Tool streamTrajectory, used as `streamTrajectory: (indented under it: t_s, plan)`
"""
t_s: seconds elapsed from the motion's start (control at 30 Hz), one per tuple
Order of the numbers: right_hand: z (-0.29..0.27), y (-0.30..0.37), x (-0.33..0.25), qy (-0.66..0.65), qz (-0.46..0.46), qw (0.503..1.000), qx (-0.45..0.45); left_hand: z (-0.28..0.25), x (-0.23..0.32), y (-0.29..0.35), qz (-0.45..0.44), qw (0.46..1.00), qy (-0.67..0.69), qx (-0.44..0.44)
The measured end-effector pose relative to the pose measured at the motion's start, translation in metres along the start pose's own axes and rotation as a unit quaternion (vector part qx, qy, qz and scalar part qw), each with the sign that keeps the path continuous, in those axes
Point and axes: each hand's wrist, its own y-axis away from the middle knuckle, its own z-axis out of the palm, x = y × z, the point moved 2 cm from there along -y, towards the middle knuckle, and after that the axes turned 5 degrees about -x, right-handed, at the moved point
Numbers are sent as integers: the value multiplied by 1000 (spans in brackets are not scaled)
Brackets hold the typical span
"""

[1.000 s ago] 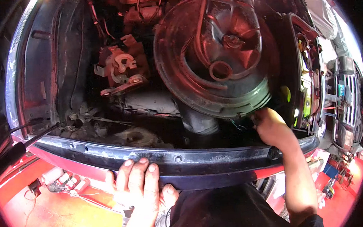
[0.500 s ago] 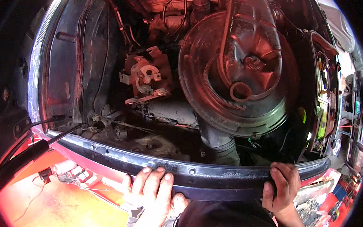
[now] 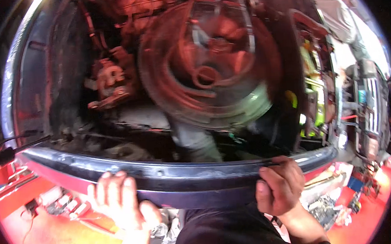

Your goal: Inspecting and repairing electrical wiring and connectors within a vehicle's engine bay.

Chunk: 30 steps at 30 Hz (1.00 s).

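Observation:
The dark, glossy edge of a vehicle's fender (image 3: 194,169) curves across in front of me, bordering an open engine bay. My left hand (image 3: 119,200) is hooked on it from outside, fingertips on the upper ledge and thumb lower down. Farther right, my right hand (image 3: 280,186) curls over the same edge, its fingers bent and its thumb against the outer face. Just beyond my hands lies a large round air cleaner housing (image 3: 253,107). A hood latch mechanism (image 3: 111,78) rests in the bay to its left. The picture is smeared by motion.
A dark rod (image 3: 31,145) meets the bay at its left corner. Headlight parts with yellow-green pieces (image 3: 312,83) line the right side. Below the fender on the left, small containers (image 3: 68,203) sit on a red surface (image 3: 50,238). Parts (image 3: 322,210) are heaped at lower right.
My view has shifted, so the bay, fender and both hands appear farther left, with the bay higher. Both hands keep their places on the fender edge; the right wrist now angles more outward.

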Motion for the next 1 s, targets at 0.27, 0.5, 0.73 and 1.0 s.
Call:
streamTrajectory:
  t_s: [0.27, 0.5, 0.73, 1.0]
  plan:
    - [-18, 23, 3, -41, -23, 997, 54, 3, 6, 2, 34, 999, -3, 5]
    - [-54, 113, 55, 67, -2, 990, 122, 5, 5, 7, 46, 999, -11, 13]
    - [-55, 160, 101, 89, 144, 975, 144, 14, 3, 20, 39, 998, -41, 16]
    - [-70, 154, 126, 50, -32, 998, 21, 12, 28, 14, -40, 997, -70, -15]
